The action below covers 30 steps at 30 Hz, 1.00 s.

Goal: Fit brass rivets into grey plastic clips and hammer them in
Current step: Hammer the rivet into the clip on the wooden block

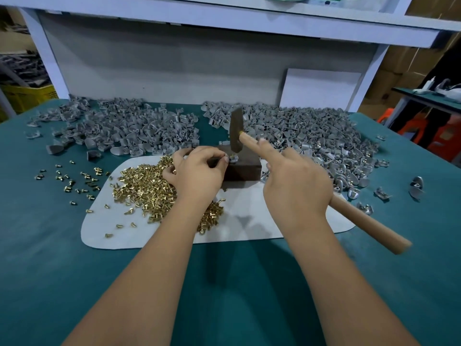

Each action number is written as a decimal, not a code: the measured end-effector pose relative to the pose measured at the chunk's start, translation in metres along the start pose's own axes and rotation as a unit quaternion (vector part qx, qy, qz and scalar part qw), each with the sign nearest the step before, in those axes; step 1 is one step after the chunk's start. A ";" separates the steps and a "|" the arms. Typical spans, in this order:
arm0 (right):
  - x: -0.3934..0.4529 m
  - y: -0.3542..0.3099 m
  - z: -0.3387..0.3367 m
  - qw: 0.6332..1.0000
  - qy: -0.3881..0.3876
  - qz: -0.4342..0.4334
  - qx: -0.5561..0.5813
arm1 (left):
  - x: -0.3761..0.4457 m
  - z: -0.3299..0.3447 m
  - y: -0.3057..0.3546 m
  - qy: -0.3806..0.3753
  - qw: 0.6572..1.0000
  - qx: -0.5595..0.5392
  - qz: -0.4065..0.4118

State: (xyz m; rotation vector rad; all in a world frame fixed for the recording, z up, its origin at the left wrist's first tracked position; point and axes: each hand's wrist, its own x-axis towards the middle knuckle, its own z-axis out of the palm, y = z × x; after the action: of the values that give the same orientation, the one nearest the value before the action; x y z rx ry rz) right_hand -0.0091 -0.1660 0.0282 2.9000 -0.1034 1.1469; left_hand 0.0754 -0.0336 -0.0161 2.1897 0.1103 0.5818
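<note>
A grey clip (233,159) is pinched on the dark block (243,168) by the left hand (197,171); the hammer (249,143) is gripped by the right hand (296,186), forefinger out. Brass rivets (147,181) are heaped on the white mat (249,228).

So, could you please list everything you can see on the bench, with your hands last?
Clips: too many to count, grey, two heaps along the back of the bench.
Rivets: a heap, brass, on the white mat; strays to its left.
White mat: one, on the teal bench top.
Block: one, dark, on the mat, a clip with rivet on top.
Hammer: one, dark head, wooden handle, head just above that clip.
White board: one, leaning at back right.
Left hand: pinches the clip on the block.
Right hand: grips the hammer handle.
</note>
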 end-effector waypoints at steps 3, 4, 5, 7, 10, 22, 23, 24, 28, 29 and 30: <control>0.001 -0.001 -0.004 0.999 0.040 0.019 0.026 | 0.000 0.001 0.001 0.009 1.000 0.012 0.000; 0.000 -0.002 -0.003 0.999 0.032 0.008 0.020 | 0.000 0.001 0.001 0.006 1.000 0.016 0.000; -0.002 -0.003 0.000 1.000 0.016 -0.006 0.009 | 0.000 0.001 0.002 0.004 1.000 0.018 0.000; -0.004 -0.006 0.000 1.000 -0.003 -0.006 0.010 | 0.000 0.001 0.001 0.006 1.000 0.014 0.000; -0.004 -0.009 -0.003 0.999 0.030 0.013 0.031 | 0.000 0.002 0.000 0.006 1.000 0.016 0.002; -0.006 -0.011 -0.001 1.000 -0.006 0.020 0.002 | 0.000 0.002 0.000 0.010 1.000 -0.008 0.007; -0.006 -0.011 -0.003 1.000 0.007 0.027 0.006 | 0.000 0.002 0.000 0.010 1.000 -0.007 0.003; -0.006 -0.011 -0.004 0.999 0.023 0.031 0.012 | 0.000 0.002 0.000 0.010 1.000 -0.007 0.001; -0.005 -0.010 0.001 0.999 -0.032 0.016 -0.001 | 0.000 0.001 0.000 0.002 1.000 -0.013 0.007; -0.007 -0.010 -0.001 0.999 -0.033 0.025 -0.002 | -0.001 0.001 0.000 0.003 1.000 -0.013 0.005; -0.007 -0.010 -0.003 0.999 -0.019 0.032 0.000 | -0.001 0.001 0.001 0.005 1.000 -0.011 0.002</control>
State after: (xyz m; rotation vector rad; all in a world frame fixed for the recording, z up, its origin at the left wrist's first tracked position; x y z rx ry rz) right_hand -0.0151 -0.1553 0.0257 2.9401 -0.1977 1.1012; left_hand 0.0752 -0.0353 -0.0165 2.1657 0.1040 0.5925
